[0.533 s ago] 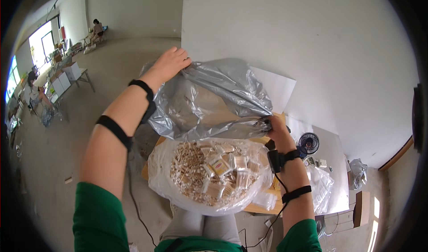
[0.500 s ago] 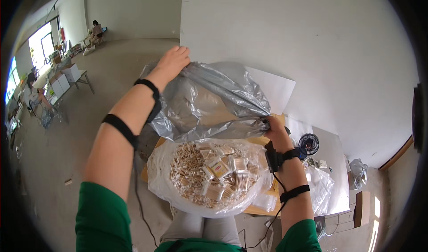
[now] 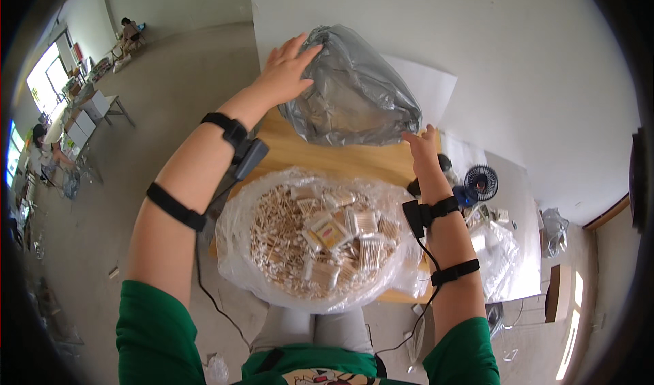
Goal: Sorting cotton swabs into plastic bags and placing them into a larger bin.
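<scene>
A grey plastic bag, its mouth spread wide, is at the far side of the wooden table. My left hand is at its left edge, fingers spread and not gripping. By the bag's lower right corner is my right hand, its thumb and fingers apart. Nearer to me sits a large clear plastic bag, folded open and full of loose cotton swabs. On top of them lie several small clear packs of swabs and one pack with a yellow-edged label.
Right of the table, a small black fan and clear plastic wrap are on a grey surface. A white panel stands behind the grey bag. Cables hang from my wrist straps. Two people sit far off at left, near tables with boxes.
The grey bag has moved away from me, onto the table's far side. Both hands have reached forward and let go of its edges, their fingers opening.
</scene>
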`<state>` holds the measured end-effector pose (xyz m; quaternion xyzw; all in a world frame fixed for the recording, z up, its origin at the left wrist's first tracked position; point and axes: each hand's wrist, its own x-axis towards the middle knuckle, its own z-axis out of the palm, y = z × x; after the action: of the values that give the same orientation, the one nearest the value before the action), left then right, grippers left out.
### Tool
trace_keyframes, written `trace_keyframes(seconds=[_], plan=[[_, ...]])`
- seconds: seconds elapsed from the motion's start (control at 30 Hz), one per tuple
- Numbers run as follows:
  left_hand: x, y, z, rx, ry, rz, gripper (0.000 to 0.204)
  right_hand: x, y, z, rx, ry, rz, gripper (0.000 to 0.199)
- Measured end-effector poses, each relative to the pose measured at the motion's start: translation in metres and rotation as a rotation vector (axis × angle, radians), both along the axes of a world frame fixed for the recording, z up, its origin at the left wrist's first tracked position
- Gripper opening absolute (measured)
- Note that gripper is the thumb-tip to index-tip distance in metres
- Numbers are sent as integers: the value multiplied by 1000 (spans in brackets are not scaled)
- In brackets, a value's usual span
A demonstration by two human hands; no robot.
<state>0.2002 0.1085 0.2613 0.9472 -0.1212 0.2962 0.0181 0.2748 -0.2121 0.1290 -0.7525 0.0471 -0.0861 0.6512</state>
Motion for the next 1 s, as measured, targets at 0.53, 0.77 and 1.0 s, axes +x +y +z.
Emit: trace_keyframes(seconds=[0.53,0.77,1.0], plan=[[-119,51,-211,-268,745,448,50,-140,-61,-46,-1213,-63,159,41],[-123,65,-216,-285,485,452,24,-123,-91,-50,-1005,-42,37,18],[-108,62,-167,-352,207,399,29,-143,-68,-31,-1019,-391,230,19]])
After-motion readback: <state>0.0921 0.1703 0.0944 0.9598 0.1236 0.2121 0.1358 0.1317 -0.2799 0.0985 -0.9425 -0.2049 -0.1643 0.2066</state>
